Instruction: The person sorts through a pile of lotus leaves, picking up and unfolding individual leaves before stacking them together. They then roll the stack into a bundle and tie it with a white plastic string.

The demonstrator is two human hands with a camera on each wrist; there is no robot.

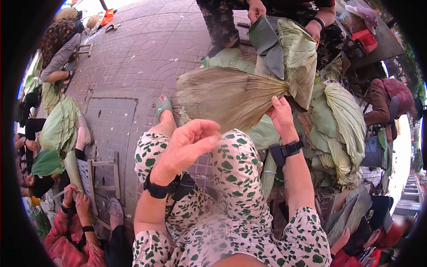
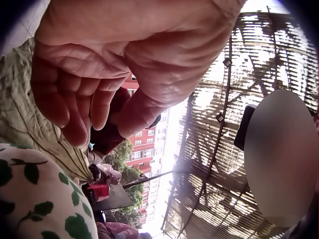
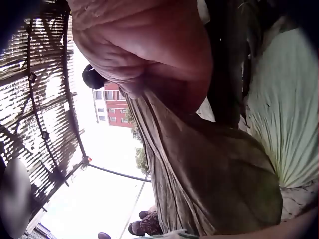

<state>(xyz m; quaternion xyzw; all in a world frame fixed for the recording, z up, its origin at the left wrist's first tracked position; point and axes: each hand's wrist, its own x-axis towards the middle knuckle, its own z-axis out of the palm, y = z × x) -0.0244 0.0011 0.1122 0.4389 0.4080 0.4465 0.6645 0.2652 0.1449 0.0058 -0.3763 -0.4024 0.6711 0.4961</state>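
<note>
A large brown, dried lotus leaf [image 1: 222,93], folded into a fan, spreads out in front of the knees. My right hand [image 1: 283,118] pinches it near its narrow gathered end. In the right wrist view the pleats of the brown leaf [image 3: 199,174] run out from beneath the right hand [image 3: 144,55]. My left hand [image 1: 189,144] hovers over the lap, its fingers loosely bent and holding nothing. The left wrist view shows the left hand's [image 2: 119,59] palm with a gap between thumb and fingers.
Opposite, another person's hands [image 1: 315,32] hold a folded green leaf [image 1: 297,58] and a darker one [image 1: 267,44]. A heap of pale green leaves [image 1: 342,129] lies at the right. Leftward, people sit with leaf bundles [image 1: 60,124] near a wooden stool [image 1: 104,163] on paving [image 1: 147,53].
</note>
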